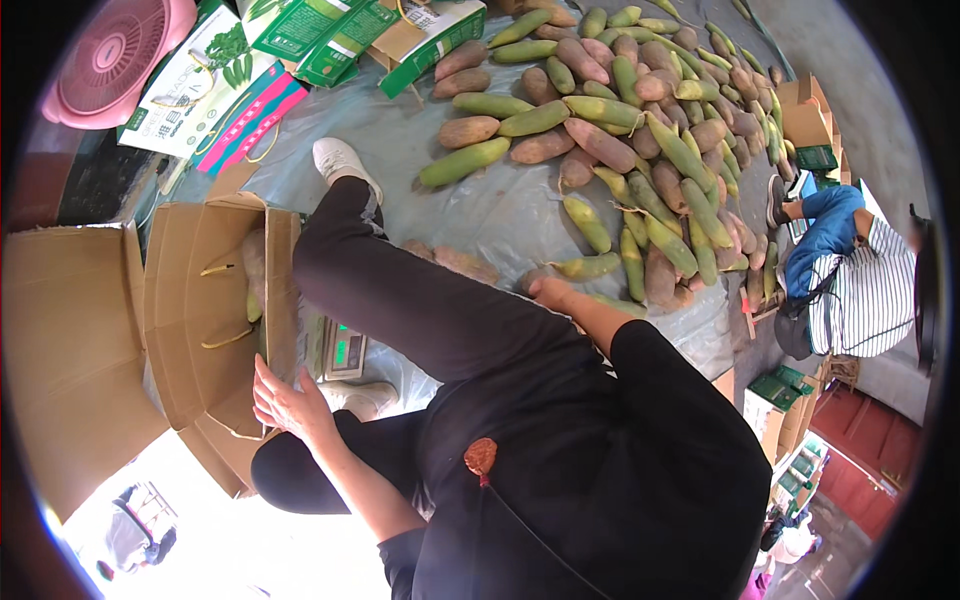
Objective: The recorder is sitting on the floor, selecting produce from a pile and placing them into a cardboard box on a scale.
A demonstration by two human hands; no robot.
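An open cardboard box [195, 310] stands at my left, with part of a purplish radish [256, 268] and a green one showing inside. My left hand [290, 403] is at the box's near edge, fingers apart and holding nothing. Past my raised knee, my right hand [552, 291] is closed round a purple radish [538, 275] at the near edge of the pile; its fingers are partly hidden. Next to that hand lies a green radish [588, 267]. The big pile of green and purple radishes [605, 143] spreads over the plastic sheet [400, 140].
A scale [345, 350] with a lit green display sits between the box and my leg. Printed green-and-white cartons [330, 40] and a pink plastic basket [115, 55] stand at the far left. At the right, a person in a striped top [865, 290] sits beside the pile.
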